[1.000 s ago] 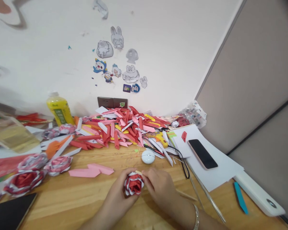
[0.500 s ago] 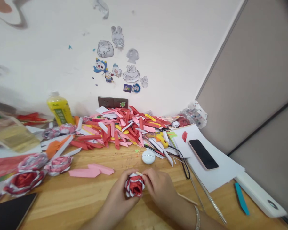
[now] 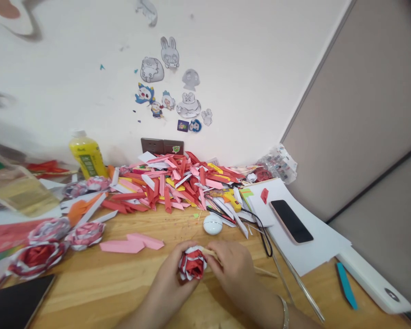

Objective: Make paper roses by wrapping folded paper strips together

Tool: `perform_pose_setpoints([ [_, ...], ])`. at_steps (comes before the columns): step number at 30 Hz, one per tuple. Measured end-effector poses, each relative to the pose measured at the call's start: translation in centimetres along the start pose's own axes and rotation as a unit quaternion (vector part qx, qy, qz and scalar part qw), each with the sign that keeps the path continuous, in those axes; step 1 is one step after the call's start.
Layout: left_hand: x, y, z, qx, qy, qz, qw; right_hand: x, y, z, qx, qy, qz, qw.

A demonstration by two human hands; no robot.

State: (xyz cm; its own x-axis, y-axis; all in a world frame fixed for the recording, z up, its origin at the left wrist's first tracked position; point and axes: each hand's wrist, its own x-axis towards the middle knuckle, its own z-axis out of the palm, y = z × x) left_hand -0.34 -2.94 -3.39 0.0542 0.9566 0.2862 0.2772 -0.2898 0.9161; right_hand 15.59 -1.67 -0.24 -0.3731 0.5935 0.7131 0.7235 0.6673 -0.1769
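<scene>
Between the thumb and fingers of my left hand sits a folded paper rose, red inside with white edges. My right hand pinches a thin wooden stick close to its tip. That tip lies at the rose's right edge; whether it touches the paper I cannot tell. The stick's far end shows beyond my right hand. Just above both hands a white egg-shaped object rests on the table, and two pink folded strips lie to the left.
A heap of folded paper strips runs along the wall, with a yellow glue gun at its right end. Finished paper roses and a yellow drink bottle stand left. A phone lies on white paper at right.
The stick's tip has shifted right, from over the rose's top to its right edge, and its far end has swung upward. My left hand keeps its hold on the rose.
</scene>
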Motion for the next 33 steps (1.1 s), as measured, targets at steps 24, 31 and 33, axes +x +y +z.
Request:
perform_pose_setpoints([
  [24,-0.11,0.32,-0.05,0.010,-0.003,-0.013,1.000,-0.08,-0.37,0.12,-0.056,0.045,-0.069,0.995],
  [31,-0.28,0.30,0.01,-0.016,-0.007,-0.018,1.000,-0.29,-0.30,0.11,-0.068,0.024,-0.074,0.995],
  [33,-0.30,0.47,-0.02,-0.029,-0.008,-0.019,0.999,-0.35,-0.27,0.19,-0.074,0.028,-0.078,0.994],
])
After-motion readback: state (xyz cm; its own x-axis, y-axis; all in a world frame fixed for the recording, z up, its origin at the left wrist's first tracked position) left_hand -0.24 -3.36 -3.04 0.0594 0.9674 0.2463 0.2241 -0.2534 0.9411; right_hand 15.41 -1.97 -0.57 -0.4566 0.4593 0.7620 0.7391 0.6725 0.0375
